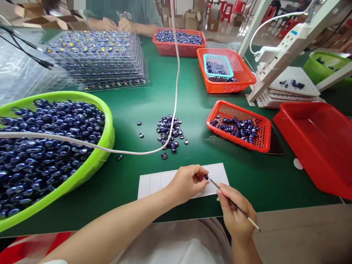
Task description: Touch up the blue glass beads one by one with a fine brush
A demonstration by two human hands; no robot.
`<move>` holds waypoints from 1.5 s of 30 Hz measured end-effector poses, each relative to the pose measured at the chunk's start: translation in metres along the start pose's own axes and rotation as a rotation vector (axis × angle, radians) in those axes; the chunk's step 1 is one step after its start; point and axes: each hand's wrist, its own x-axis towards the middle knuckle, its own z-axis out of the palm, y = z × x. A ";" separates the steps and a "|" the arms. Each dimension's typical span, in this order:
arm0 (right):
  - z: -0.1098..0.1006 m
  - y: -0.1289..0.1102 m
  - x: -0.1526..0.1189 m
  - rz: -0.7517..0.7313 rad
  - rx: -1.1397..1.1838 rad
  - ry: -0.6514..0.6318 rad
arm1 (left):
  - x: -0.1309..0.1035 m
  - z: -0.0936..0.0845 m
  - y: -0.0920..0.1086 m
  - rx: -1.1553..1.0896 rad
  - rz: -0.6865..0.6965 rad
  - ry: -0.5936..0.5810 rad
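Observation:
My left hand [188, 183] pinches a small dark shiny piece [206, 176] between thumb and fingertips, above a white card [159, 182] with faint fold lines. My right hand [238, 211] is closed around a slim, brush-like stick [242, 211], dark along the shaft and pale near its back end. Its fine tip touches or nearly touches the small piece; which one I cannot tell. Beyond the card lies a loose pile of small dark-blue glossy pieces [166, 128], some single ones apart from it.
A green basin [110, 130] heaped with blue pieces stands left. A white cable [132, 151] crosses the table. Red baskets [213, 123] [202, 79] and a red bin [310, 146] stand right. Stacked clear trays [110, 69] lie at the back, before a co-worker's hands [118, 25].

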 end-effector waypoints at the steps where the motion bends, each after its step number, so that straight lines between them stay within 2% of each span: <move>1: 0.000 -0.001 0.001 -0.048 -0.015 -0.012 | 0.000 0.000 0.000 -0.010 -0.008 -0.002; 5: -0.001 -0.006 0.006 -0.203 -0.065 -0.035 | -0.001 -0.002 0.002 -0.049 -0.045 -0.022; 9: 0.000 -0.007 0.007 -0.235 -0.056 -0.026 | -0.001 -0.005 0.006 -0.060 -0.049 -0.043; 21: -0.004 -0.007 0.003 -0.139 -0.031 -0.003 | -0.001 -0.005 0.008 -0.059 -0.061 -0.047; 28: -0.003 -0.006 0.001 0.012 0.036 0.022 | -0.001 -0.005 0.007 -0.036 -0.078 -0.047; 45: 0.001 -0.006 -0.002 0.116 0.017 0.060 | -0.001 -0.003 0.005 -0.004 -0.036 -0.042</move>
